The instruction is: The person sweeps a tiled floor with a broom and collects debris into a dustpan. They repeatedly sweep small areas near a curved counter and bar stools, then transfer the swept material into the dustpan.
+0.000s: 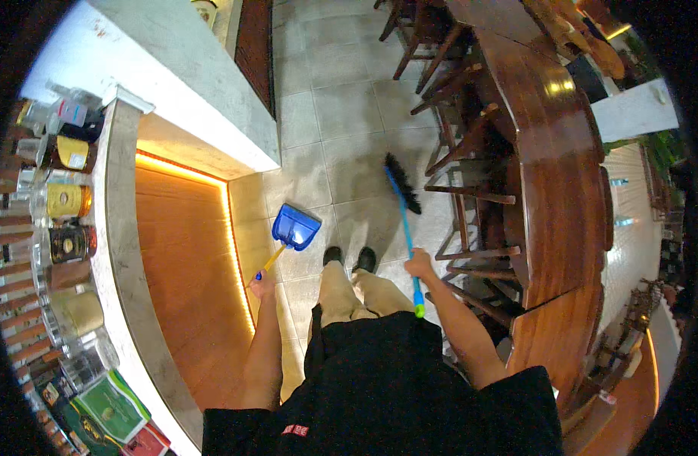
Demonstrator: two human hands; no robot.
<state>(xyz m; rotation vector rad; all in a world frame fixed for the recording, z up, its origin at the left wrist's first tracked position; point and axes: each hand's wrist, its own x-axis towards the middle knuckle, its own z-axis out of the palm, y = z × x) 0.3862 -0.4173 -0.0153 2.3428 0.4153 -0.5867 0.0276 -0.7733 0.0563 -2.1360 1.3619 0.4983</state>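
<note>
My left hand (262,285) is closed around the yellow handle of a blue dustpan (296,227), whose pan is over the tiled floor beside the lit orange panel. The blue shaft of a broom (406,219) is gripped by my right hand (420,265), with the green-tipped end below the hand. Black bristles (402,183) lie at the broom's far end, over the floor near the wooden stools. Whether the bristles or the pan touch the tiles I cannot tell. My black shoes (366,259) are between the two tools.
Wooden stools (468,194) line a long polished wooden counter (560,199) on the right. At left, a light-topped counter (118,211) has an orange front panel (184,256) edged by a light strip. Jars and bottles (67,200) stand past it. A white pillar (195,74) rises at upper left.
</note>
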